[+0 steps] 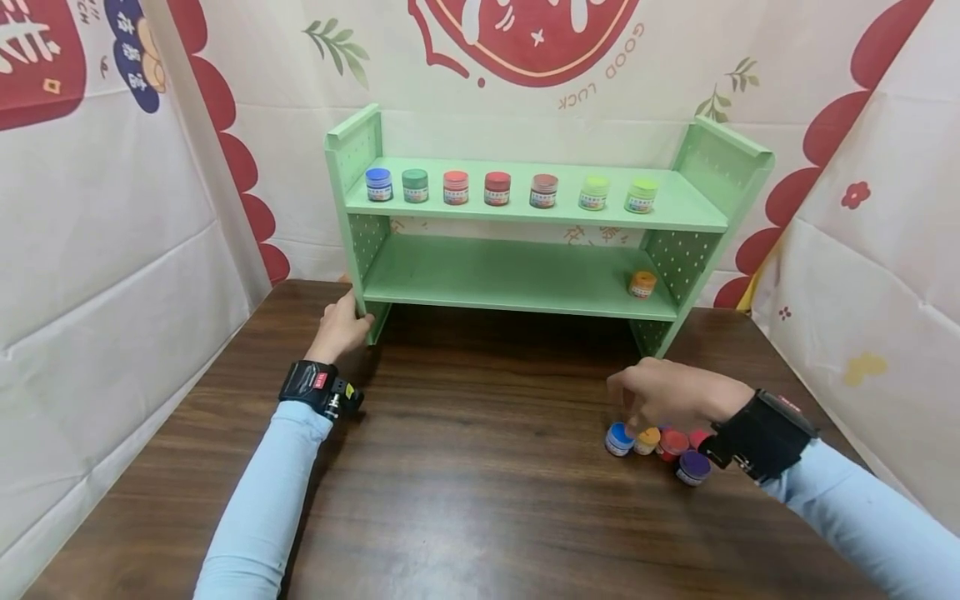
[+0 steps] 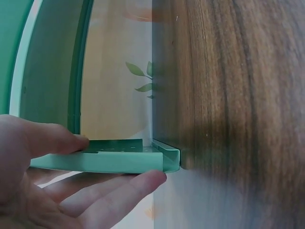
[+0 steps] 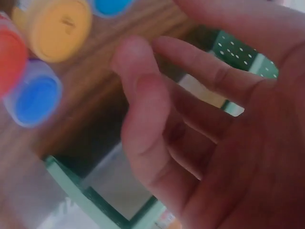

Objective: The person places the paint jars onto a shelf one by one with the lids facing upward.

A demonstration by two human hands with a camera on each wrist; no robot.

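Note:
My left hand (image 1: 341, 329) grips the lower left side panel of a green two-tier shelf (image 1: 487, 271). In the left wrist view, the thumb lies on one face of the panel (image 2: 109, 162) and the fingers on the other. Over a cluster of small lidded jars at the right, my right hand (image 1: 675, 390) hovers with bent fingers, nothing between them in the right wrist view. The cluster has a blue jar (image 1: 619, 440), an orange-yellow jar (image 1: 647, 442), a red jar (image 1: 672, 446), a purple jar (image 1: 693, 468) and a pink jar (image 1: 697, 437), partly hidden by the hand.
Several jars stand in a row along the upper tier, from a dark blue jar (image 1: 379, 185) to a lime jar (image 1: 641, 196). One orange jar (image 1: 642, 284) is at the lower tier's right end. Printed cloth (image 1: 120, 250) surrounds the brown wooden table (image 1: 450, 467).

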